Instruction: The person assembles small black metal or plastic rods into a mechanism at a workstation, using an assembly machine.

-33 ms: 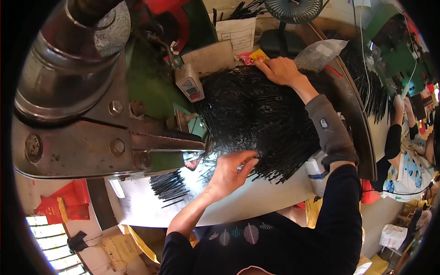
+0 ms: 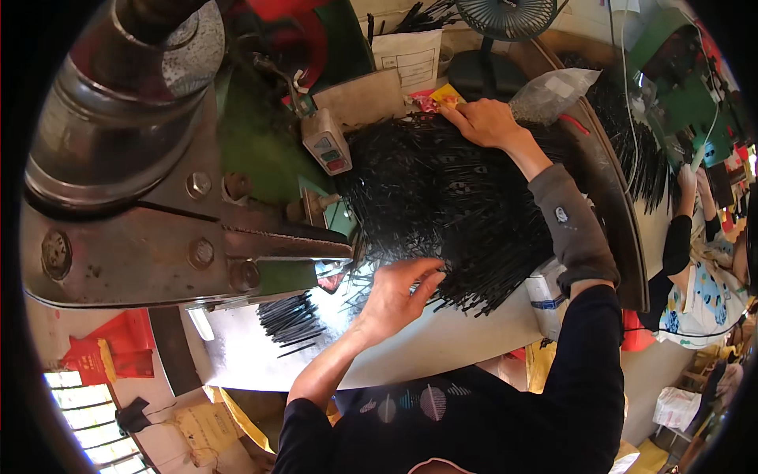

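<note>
A wide heap of thin black strips [image 2: 450, 197], like cable or wire pieces, covers the middle of the worktable [image 2: 442, 347]. At its near edge, my left hand [image 2: 399, 296] is closed, thumb and forefinger tips almost together. Anything between them is too small to make out. My right hand [image 2: 485, 122] reaches over the heap to its far edge, fingers bent and pressed together beside a red and yellow packet [image 2: 438, 97]; what they grip is hidden. Left of my left hand, a smaller bunch of black strips [image 2: 290, 322] lies under the machine's metal arm [image 2: 288, 243].
A big press-like machine [image 2: 118, 158] fills the left side, its button box [image 2: 326, 142] beside the heap. Behind stand a fan [image 2: 505, 16] and a clear plastic bag [image 2: 553, 95]. A white box [image 2: 545, 296] is at the right. Another person [image 2: 695, 268] works farther right.
</note>
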### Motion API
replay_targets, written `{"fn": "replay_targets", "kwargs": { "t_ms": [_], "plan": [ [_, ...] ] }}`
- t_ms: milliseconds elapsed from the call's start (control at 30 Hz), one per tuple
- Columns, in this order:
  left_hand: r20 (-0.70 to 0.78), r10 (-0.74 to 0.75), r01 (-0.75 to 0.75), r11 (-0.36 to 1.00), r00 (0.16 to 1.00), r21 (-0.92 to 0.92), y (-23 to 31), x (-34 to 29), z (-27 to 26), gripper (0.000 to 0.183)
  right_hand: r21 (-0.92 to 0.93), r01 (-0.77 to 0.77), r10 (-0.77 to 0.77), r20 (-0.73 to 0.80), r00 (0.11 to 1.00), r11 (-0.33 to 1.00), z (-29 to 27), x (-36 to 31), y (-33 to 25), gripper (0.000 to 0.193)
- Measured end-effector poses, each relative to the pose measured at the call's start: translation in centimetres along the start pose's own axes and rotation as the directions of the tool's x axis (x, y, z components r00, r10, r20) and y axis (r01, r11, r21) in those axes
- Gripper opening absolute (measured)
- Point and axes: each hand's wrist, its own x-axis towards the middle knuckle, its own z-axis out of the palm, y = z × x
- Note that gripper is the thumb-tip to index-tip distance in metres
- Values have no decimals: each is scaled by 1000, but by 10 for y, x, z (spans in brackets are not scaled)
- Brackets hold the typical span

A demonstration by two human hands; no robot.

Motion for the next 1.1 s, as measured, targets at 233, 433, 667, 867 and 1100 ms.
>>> {"fn": "replay_targets", "kwargs": {
  "t_ms": [233, 433, 667, 867, 1100],
  "plan": [
    [31, 51, -52, 998, 998, 41, -5, 7, 10, 21, -236, 86, -104, -65, 992, 968, 6, -17, -5, 54],
    [46, 12, -14, 1000, 999, 27, 1, 11, 16, 22, -188, 327, -373, -338, 864, 926, 16, -20, 7, 38],
    [90, -8, 2, 998, 996, 70, -4, 9, 25, 23, -349, 381, -511, -463, 724, 856, 17, -26, -3, 30],
    [82, -4, 2, 1000, 997, 25, -3, 12, 28, 22, -427, 381, -559, -461, 689, 820, 19, -30, -5, 30],
    [-419, 308, -236, 948, 854, 214, 5, 52, 13, 20, -182, 233, -294, -487, 823, 955, 17, -47, -11, 31]
  ]
}}
